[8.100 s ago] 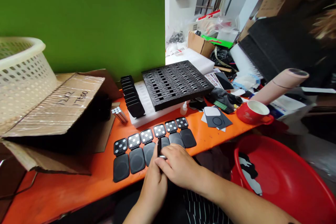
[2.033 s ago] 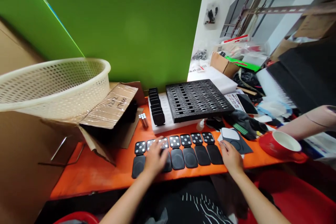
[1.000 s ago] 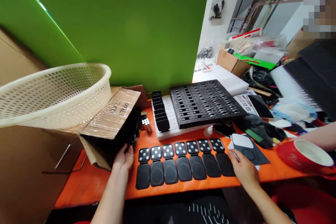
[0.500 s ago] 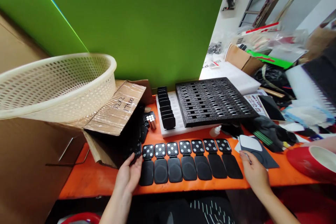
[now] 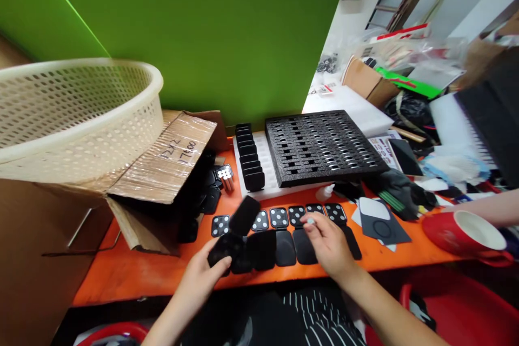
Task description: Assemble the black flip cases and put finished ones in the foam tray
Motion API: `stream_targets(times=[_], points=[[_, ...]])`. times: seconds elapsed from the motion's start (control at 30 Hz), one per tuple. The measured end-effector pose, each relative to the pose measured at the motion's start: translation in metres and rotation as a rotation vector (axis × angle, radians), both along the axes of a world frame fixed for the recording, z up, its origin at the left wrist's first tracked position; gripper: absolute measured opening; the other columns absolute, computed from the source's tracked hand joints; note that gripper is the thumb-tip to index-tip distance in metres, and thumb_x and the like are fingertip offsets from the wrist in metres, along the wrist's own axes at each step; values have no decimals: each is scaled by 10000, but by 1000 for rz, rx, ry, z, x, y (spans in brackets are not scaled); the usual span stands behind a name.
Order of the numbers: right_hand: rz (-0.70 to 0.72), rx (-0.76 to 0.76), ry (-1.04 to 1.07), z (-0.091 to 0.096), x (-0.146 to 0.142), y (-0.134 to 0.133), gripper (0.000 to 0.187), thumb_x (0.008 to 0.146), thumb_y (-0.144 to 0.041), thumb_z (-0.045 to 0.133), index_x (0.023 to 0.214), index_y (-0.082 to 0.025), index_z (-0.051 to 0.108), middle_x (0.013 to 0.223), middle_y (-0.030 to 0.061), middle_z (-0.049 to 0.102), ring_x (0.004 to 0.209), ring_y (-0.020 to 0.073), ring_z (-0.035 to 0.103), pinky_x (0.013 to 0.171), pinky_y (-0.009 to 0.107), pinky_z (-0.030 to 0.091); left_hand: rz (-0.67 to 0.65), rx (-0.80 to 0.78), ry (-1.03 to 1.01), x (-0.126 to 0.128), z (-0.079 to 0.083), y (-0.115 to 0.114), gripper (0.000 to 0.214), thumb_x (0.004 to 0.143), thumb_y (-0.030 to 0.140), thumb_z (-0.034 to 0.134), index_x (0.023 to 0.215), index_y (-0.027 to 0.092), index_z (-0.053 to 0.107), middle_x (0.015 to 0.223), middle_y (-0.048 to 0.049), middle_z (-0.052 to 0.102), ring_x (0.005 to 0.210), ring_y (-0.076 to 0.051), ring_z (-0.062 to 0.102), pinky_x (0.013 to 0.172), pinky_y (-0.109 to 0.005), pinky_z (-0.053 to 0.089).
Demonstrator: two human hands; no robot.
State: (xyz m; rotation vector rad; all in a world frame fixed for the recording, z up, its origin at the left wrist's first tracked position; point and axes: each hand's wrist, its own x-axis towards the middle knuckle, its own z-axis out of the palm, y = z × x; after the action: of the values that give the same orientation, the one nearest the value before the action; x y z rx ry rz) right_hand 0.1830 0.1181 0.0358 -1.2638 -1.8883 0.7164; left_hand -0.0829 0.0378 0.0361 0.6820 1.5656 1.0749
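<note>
A row of open black cases [image 5: 284, 232] lies on the orange table [image 5: 133, 273], their lids showing white dots. My left hand [image 5: 203, 275] is closed on one open black case [image 5: 235, 232], lifted above the row's left end. My right hand [image 5: 328, 243] hovers over the right part of the row, pinching a small white disc [image 5: 310, 221] between its fingertips. A black foam tray [image 5: 320, 146] with several slots sits behind the row, beside a line of black cases [image 5: 249, 157] on white foam.
An open cardboard box [image 5: 162, 173] with black cases stands at the left under a cream basket [image 5: 73, 113]. A red cup [image 5: 466, 232], black gloves [image 5: 397, 189] and black and white sheets [image 5: 377, 221] lie at the right. Another person's arm [image 5: 486, 208] reaches in at far right.
My left hand has picked up a black case from the row's left end. My right hand has moved left from the sheets to above the row, now with a white disc.
</note>
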Motion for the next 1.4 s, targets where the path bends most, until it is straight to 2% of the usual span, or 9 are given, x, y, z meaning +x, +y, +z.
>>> stream_targets(times=[0.13, 0.33, 0.5, 0.6, 0.77, 0.97, 1.07, 1.23, 1.4], points=[[244, 15, 4, 19, -29, -5, 274, 928, -379, 392, 882, -204, 598, 874, 67, 645, 836, 192, 594, 761, 304, 461, -259, 70, 68, 7, 10, 16, 205, 570, 155, 750, 773, 159, 718, 740, -41, 693, 735, -213, 628, 666, -250, 497], [246, -417, -68, -7, -43, -30, 233, 925, -342, 410, 930, -220, 608, 851, 20, 676, 797, 174, 623, 694, 260, 436, -20, -111, -329, 48, -11, 15, 228, 612, 311, 708, 765, 145, 674, 679, -39, 689, 592, -180, 622, 555, -248, 482], [147, -488, 2, -27, -42, -33, 266, 905, -379, 420, 872, -193, 607, 823, 30, 666, 777, 177, 608, 709, 266, 429, 184, -154, -654, 69, -21, 12, 270, 741, 311, 650, 970, 170, 629, 874, -63, 711, 773, -216, 675, 729, -329, 531], [41, -508, 54, -33, -40, -22, 294, 885, -418, 423, 869, -184, 600, 813, 39, 663, 775, 189, 605, 705, 278, 435, 161, -159, -842, 73, -18, 15, 267, 812, 295, 593, 1035, 151, 619, 933, -95, 706, 821, -232, 679, 769, -362, 540], [-74, -495, 53, -45, -25, -8, 325, 876, -439, 405, 899, -183, 604, 868, 61, 680, 835, 213, 622, 743, 299, 443, 180, -186, -732, 68, -20, 15, 186, 813, 90, 542, 978, 73, 625, 894, -140, 707, 722, -202, 692, 634, -279, 567], [-101, -433, -309, -59, -10, -9, 266, 895, -339, 400, 963, -203, 618, 942, 78, 690, 882, 238, 639, 730, 304, 437, 240, -230, -696, 62, -28, 14, 199, 870, 177, 512, 1067, 172, 545, 912, -102, 706, 706, -225, 701, 592, -339, 582], [-75, -371, -442, -59, -5, -8, 267, 910, -325, 397, 953, -208, 632, 922, 74, 683, 865, 236, 637, 731, 306, 439, 259, -262, -711, 62, -25, 17, 197, 839, 124, 498, 1031, 127, 545, 949, -143, 698, 751, -244, 701, 618, -349, 582], [-86, -247, -379, -50, 4, -6, 261, 920, -342, 403, 1012, -229, 620, 1012, 58, 646, 963, 224, 593, 816, 323, 437, 189, -228, -697, 64, -20, 16, 406, 645, -43, 499, 1013, 112, 573, 1002, -141, 695, 846, -230, 687, 694, -300, 560], [107, -264, -235, -24, -12, -14, 271, 954, -300, 321, 933, -216, 578, 938, 51, 630, 919, 195, 579, 815, 324, 441, 99, -199, -611, 71, -21, 16, 402, 655, 124, 646, 1053, 149, 594, 1032, -109, 695, 912, -236, 660, 833, -341, 511]])
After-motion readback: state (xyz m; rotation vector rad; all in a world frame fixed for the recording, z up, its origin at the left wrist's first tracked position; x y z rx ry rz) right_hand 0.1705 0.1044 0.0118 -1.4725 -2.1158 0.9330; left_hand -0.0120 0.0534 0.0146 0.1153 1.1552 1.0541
